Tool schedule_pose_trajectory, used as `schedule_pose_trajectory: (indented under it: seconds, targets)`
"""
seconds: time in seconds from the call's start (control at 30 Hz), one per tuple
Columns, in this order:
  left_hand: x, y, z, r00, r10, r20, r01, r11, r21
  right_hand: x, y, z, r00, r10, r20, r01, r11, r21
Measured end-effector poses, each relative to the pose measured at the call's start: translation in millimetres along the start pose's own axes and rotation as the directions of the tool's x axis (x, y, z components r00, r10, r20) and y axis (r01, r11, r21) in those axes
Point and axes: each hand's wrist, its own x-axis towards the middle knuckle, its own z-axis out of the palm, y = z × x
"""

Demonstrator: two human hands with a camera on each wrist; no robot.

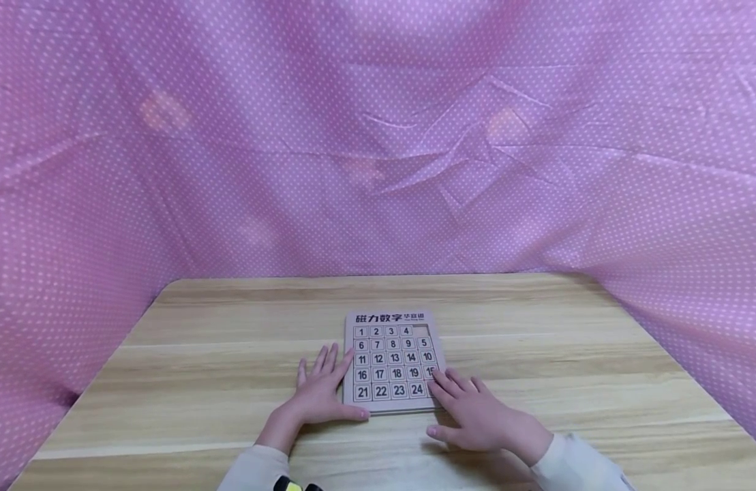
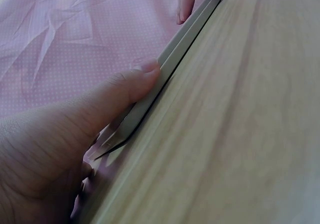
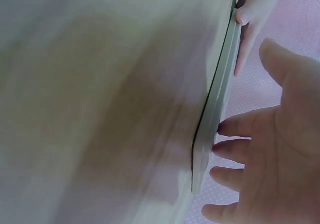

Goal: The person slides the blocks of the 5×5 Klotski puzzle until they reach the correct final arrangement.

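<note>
A flat sliding number puzzle (image 1: 392,402) lies on the table, numbered tiles in rows. Its one gap sits at the top right corner, above tile 5 (image 1: 423,343). My left hand (image 1: 316,395) is spread at the puzzle's left side, index fingertip at the left edge and thumb against the near edge; the left wrist view shows that thumb (image 2: 125,87) on the frame's side. Straight fingers of my right hand (image 1: 478,416) reach over the lower right corner, touching around tile 15 (image 1: 430,372) and covering the tile below it. The right thumb is held apart from the puzzle.
The puzzle rests on a wood-grain table (image 1: 230,327). Behind and at both sides hangs a pink cloth (image 1: 378,170) with white dots. A dark and yellow item (image 1: 292,485) shows at the left cuff.
</note>
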Motion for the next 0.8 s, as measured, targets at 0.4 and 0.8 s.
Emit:
schedule_pose_trajectory:
  seconds: [0.4, 0.8]
  targets:
    - [-0.9, -0.1, 0.1, 1.0, 0.003, -0.002, -0.003, 1.0, 0.008, 7.7, 7.4, 5.3, 1.0, 0.02, -0.001, -0.02, 1.0, 0.01]
    - [-0.2, 0.3, 0.9, 1.0, -0.001, -0.001, 0.001, 1.0, 0.012, 20.5, 13.8, 1.9, 0.999, 0.036, 0.001, -0.036, 0.999, 0.015]
